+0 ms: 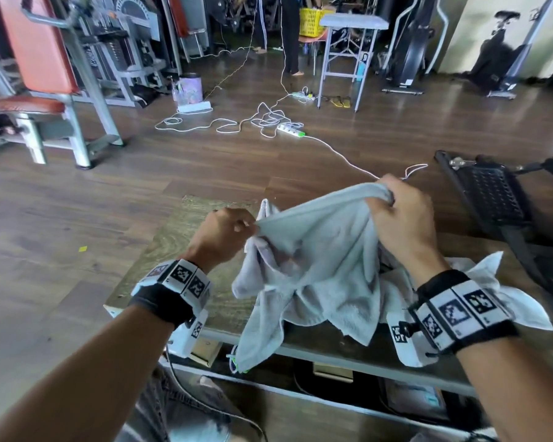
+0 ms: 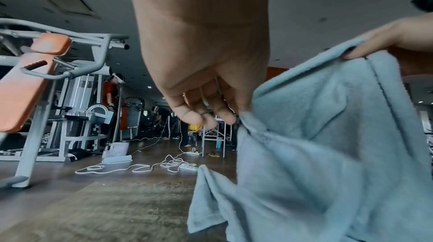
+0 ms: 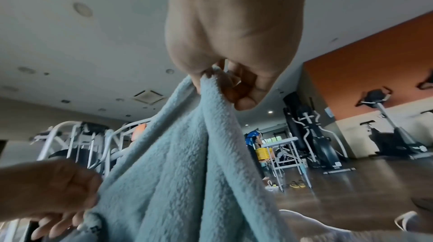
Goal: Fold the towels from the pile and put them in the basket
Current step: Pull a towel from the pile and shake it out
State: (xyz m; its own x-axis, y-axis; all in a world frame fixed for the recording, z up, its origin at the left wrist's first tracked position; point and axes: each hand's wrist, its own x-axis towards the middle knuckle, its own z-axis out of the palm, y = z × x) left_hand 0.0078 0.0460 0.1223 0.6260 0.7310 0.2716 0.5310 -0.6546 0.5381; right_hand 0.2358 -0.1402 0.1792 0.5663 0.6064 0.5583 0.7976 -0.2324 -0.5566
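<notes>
Two bare arms reach out from the bottom of the head view, each with a black band and white marker blocks on the wrist. Left hand point(image 1: 224, 236) pinches one edge of a pale blue towel point(image 1: 313, 269) between thumb and fingers. Right hand point(image 1: 403, 215) is curled around another bunch of the same towel edge and holds it a bit higher. Seen from the left wrist, the fingers point(image 2: 225, 114) nip the cloth at a fold, and seen from the right wrist, the towel point(image 3: 178, 172) hangs down from the closed right hand point(image 3: 234, 79).

Between the two hands the towel is stretched, and the rest droops in soft folds. Its low end hangs over the near edge of the counter point(image 1: 179, 237), which has a dark wood top. Under the right wrist, more white towels point(image 1: 505, 291) lie in a messy pile on the counter.

A black basket point(image 1: 492, 193) sits to the right, past the right hand. Farther off, a white cord point(image 1: 224, 122) curls on the wood floor point(image 1: 77, 218). An orange gym bench point(image 1: 35, 52) stands at the left. A yellow crate point(image 1: 312, 22) is far at the back.
</notes>
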